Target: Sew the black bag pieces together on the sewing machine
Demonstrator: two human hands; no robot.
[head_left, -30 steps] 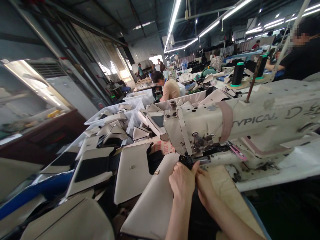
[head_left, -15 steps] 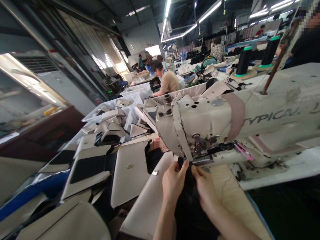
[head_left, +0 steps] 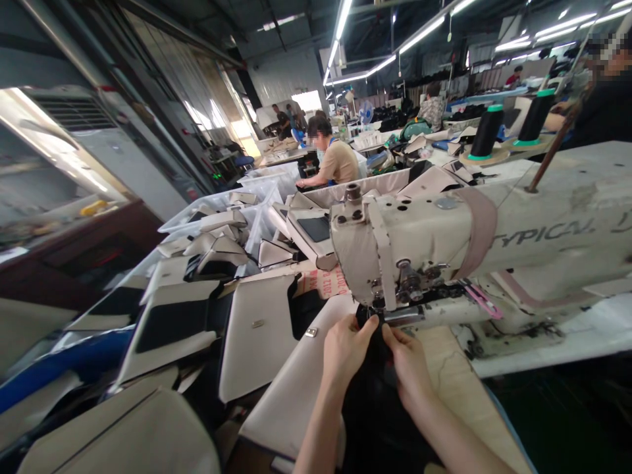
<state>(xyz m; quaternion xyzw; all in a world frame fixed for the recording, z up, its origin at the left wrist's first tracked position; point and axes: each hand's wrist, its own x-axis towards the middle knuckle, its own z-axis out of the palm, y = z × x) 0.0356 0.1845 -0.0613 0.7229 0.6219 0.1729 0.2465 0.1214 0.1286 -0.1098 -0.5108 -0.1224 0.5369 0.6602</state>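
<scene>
A white sewing machine [head_left: 424, 227] stands in front of me, its needle area low on the left end. My left hand [head_left: 345, 349] is closed on black fabric [head_left: 370, 415] just left of and below the presser foot. From the right side my right hand [head_left: 409, 362] pinches the same fabric, close to the left fingertips. The fabric's edge runs up under the machine's head, and the needle itself is hard to make out. Beside my left wrist lies a beige bag panel [head_left: 291, 375] with a small metal clasp; whether it joins the black fabric is unclear.
Beige and black bag pieces [head_left: 257, 336] are heaped on the left, with more in clear plastic bins [head_left: 266, 197] behind. Two black thread cones [head_left: 486, 131] stand on the machine's far side. A co-worker [head_left: 340, 158] sits beyond the bins. A wooden board [head_left: 459, 382] lies at right.
The view has shifted a little, so the machine head appears farther right and lower. Both hands keep their hold on the black fabric near the needle.
</scene>
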